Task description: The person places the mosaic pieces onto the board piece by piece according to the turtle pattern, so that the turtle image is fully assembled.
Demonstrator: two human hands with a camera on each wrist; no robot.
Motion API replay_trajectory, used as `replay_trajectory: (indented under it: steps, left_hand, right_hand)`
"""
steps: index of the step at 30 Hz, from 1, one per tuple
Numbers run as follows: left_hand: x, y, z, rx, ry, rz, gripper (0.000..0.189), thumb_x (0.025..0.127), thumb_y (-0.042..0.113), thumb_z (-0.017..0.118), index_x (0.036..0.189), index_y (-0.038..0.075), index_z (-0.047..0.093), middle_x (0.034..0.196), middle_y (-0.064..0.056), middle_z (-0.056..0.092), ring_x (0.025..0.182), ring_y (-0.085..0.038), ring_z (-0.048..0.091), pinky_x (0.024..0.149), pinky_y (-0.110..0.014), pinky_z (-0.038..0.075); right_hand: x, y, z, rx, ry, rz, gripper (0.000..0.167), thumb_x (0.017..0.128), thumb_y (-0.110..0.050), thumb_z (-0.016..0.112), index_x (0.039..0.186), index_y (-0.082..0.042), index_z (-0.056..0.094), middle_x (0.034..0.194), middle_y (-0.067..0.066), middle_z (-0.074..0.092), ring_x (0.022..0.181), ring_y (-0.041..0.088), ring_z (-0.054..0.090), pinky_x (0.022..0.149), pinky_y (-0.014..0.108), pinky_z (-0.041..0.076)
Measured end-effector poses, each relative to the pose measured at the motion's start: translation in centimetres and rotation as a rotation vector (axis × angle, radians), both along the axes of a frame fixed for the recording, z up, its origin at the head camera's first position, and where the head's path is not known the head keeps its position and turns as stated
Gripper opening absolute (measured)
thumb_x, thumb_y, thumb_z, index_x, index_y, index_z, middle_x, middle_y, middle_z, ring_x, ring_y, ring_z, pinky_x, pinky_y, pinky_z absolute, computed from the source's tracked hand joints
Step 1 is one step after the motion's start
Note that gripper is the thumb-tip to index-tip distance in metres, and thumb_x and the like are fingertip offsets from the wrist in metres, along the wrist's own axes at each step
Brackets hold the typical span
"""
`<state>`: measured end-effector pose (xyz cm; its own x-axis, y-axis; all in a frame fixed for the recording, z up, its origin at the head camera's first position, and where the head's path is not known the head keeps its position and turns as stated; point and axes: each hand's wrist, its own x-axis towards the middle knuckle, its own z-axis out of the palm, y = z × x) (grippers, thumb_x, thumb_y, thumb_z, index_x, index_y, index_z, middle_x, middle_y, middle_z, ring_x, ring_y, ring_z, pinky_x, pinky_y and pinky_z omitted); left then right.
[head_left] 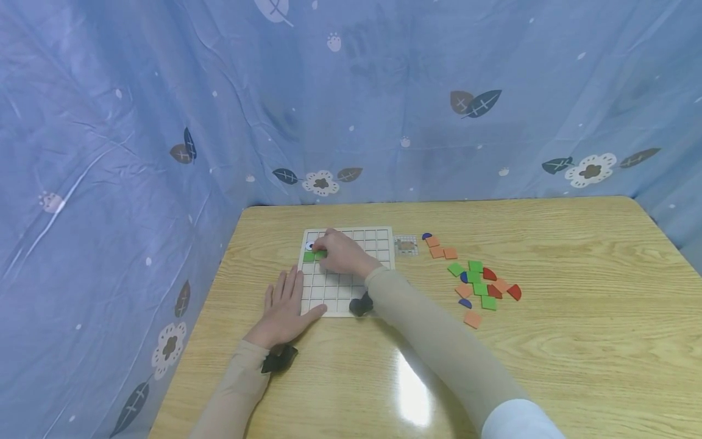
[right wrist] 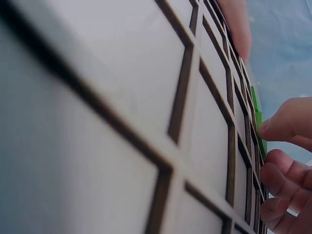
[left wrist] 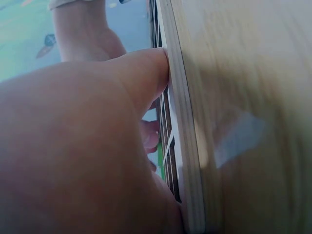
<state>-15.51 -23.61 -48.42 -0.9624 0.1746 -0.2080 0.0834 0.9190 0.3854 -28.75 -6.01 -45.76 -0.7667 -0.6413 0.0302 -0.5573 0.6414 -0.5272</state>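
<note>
A white grid board [head_left: 316, 292] with raised square compartments lies on the table. My right hand [head_left: 343, 251] is over its upper left part, fingers curled, pinching a green square tile [head_left: 320, 255] at the grid. In the right wrist view, the thumb [right wrist: 282, 122] touches the green tile's [right wrist: 259, 119] edge. Left of it another green tile [head_left: 309, 256] sits in a compartment, and above that is a round eye piece [head_left: 309, 246], white with a dark centre. My left hand [head_left: 282, 314] rests with fingers spread at the board's lower left edge, the thumb [left wrist: 151, 73] on its front rim.
Right of the board lies a small printed pattern card [head_left: 406, 245]. Farther right are scattered pieces: several green squares [head_left: 489, 303], orange squares [head_left: 472, 319], red quarter-rounds [head_left: 514, 292] and blue half-rounds [head_left: 465, 303]. A blue patterned curtain [head_left: 406, 110] hangs behind and left of the table.
</note>
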Motion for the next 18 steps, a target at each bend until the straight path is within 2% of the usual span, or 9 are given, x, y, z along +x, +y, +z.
replay_trajectory:
  steps: [8,12,15,18]
  left_hand:
    - [-0.1,0.0,-0.1,-0.019,-0.016,0.004,0.105,0.102,0.067,0.046,0.166,0.000,-0.003,0.175,-0.018,-0.010,0.161,-0.042,-0.013,0.125,-0.068,-0.005]
    - [-0.1,-0.1,-0.3,-0.020,-0.016,0.006,0.105,0.101,0.067,0.046,0.166,0.000,-0.002,0.175,-0.018,-0.010,0.161,-0.042,-0.013,0.125,-0.068,-0.005]
    - [-0.1,0.0,-0.3,-0.023,-0.010,0.006,0.105,0.101,0.068,0.047,0.166,0.000,-0.001,0.175,-0.019,-0.009,0.161,-0.042,-0.012,0.125,-0.068,-0.004]
    - [-0.1,0.0,-0.3,-0.020,-0.001,0.009,0.106,0.101,0.068,0.048,0.166,-0.001,0.001,0.175,-0.020,-0.007,0.161,-0.043,-0.011,0.125,-0.069,-0.004]
  right_hand:
    - [-0.2,0.7,-0.4,-0.030,0.022,0.033,0.039,0.090,-0.009,0.071,0.129,-0.011,0.074,0.123,0.006,0.071,0.110,0.021,0.063,0.103,0.036,0.053]
    - [-0.1,1.4,-0.5,-0.058,-0.007,0.024,0.044,0.088,-0.009,0.069,0.131,-0.011,0.073,0.129,0.007,0.070,0.121,0.026,0.063,0.107,0.040,0.052]
    - [0.3,2.2,-0.2,-0.076,-0.034,0.006,0.047,0.086,-0.011,0.069,0.133,-0.010,0.071,0.128,0.008,0.069,0.118,0.026,0.064,0.102,0.042,0.054]
    - [0.7,3.1,0.2,-0.073,-0.032,-0.015,0.046,0.090,-0.015,0.069,0.136,-0.010,0.069,0.125,0.009,0.069,0.110,0.023,0.065,0.095,0.040,0.056]
